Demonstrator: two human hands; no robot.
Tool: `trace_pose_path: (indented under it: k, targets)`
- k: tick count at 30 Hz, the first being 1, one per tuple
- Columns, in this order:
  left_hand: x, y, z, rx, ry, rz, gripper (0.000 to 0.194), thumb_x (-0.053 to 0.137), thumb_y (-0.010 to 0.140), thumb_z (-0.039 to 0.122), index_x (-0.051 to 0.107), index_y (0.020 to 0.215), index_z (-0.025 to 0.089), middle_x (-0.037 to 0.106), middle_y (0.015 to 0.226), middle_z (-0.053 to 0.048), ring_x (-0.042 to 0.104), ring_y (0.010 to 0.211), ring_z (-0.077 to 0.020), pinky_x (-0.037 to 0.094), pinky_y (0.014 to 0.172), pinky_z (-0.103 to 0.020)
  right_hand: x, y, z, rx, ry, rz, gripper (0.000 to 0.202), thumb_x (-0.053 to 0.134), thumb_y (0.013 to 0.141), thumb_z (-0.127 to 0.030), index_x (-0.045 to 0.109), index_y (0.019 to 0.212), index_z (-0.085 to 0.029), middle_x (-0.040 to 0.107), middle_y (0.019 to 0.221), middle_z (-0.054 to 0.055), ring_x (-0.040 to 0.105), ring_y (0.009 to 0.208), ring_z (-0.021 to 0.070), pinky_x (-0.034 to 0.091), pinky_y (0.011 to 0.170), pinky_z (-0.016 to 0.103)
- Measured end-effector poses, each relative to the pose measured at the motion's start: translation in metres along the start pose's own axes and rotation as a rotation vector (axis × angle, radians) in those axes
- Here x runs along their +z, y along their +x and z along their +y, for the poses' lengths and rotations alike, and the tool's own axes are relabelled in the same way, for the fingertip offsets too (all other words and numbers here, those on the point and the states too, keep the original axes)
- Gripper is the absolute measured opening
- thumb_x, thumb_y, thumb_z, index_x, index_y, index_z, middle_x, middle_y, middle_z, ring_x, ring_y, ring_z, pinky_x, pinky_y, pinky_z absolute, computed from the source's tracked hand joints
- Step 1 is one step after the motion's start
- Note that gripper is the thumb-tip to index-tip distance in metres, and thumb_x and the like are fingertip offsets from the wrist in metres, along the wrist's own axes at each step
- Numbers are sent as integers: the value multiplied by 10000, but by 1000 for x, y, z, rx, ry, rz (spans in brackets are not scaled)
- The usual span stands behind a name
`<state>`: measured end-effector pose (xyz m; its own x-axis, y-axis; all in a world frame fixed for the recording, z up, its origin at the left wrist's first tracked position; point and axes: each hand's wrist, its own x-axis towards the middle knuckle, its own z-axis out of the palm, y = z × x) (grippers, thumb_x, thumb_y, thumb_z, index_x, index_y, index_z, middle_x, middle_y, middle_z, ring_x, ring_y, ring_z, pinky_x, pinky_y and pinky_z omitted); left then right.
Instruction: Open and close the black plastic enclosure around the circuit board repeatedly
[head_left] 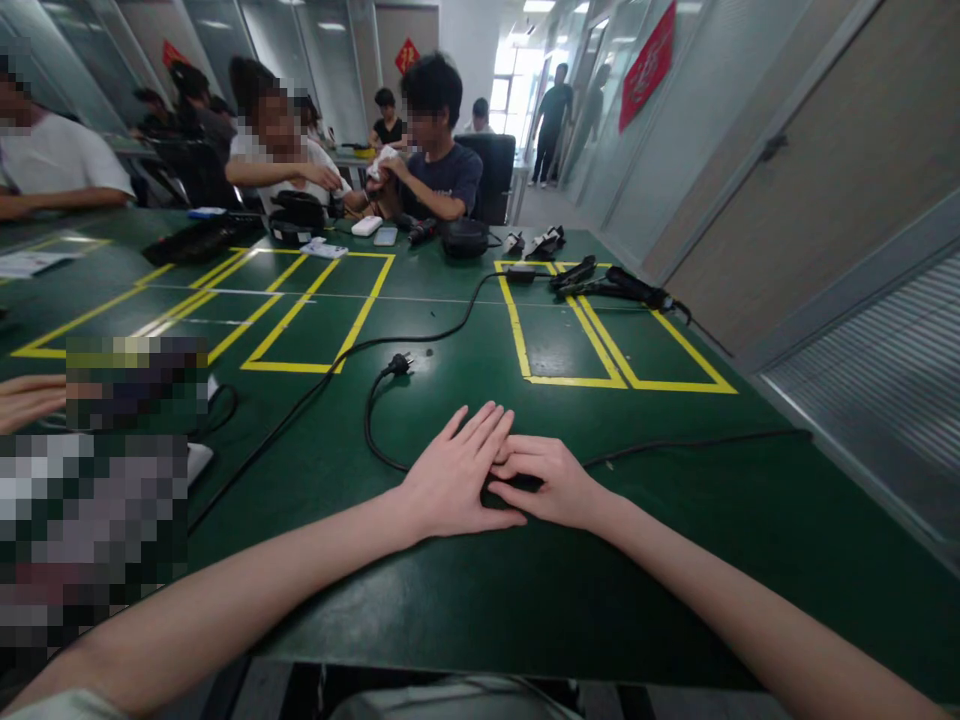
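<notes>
The black plug cable [368,420] lies on the glossy green tabletop [675,600], curving from its plug [400,364] to the left hand [454,475], which is flat, fingers extended over the right hand's fingertips. The right hand [551,480] is curled; whether it pinches anything cannot be told. Yellow tape [577,381] marks rectangles on the tabletop, and another black cord [405,339] crosses it. People [446,170] sit beyond; a red hanging [649,65] adorns the glass wall [637,150] beside a walkway [541,205].
</notes>
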<state>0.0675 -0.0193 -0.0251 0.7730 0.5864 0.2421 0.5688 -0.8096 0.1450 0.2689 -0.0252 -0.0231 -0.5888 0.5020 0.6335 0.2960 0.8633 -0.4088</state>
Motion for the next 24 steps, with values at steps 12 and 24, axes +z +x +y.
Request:
trace_pose_path:
  k: [12, 24]
  targets:
    - [-13, -43, -19, 31, -36, -38, 850, 572, 1039, 499, 141, 1676, 138, 332, 1707, -185, 274, 1614, -307, 244, 1307, -506, -4, -6, -1, 11, -21, -66, 96, 717, 946, -229, 625, 936, -206, 735, 978, 96, 749, 936, 213, 614, 804, 333]
    - [-14, -28, -39, 69, -118, -36, 619, 651, 1002, 461, 470, 1520, 175, 606, 1525, -154, 505, 1491, -301, 353, 1262, -517, 1, 4, -3, -32, -395, -198, 178, 606, 1008, -344, 620, 1028, -167, 714, 930, 103, 656, 808, 219, 481, 687, 334]
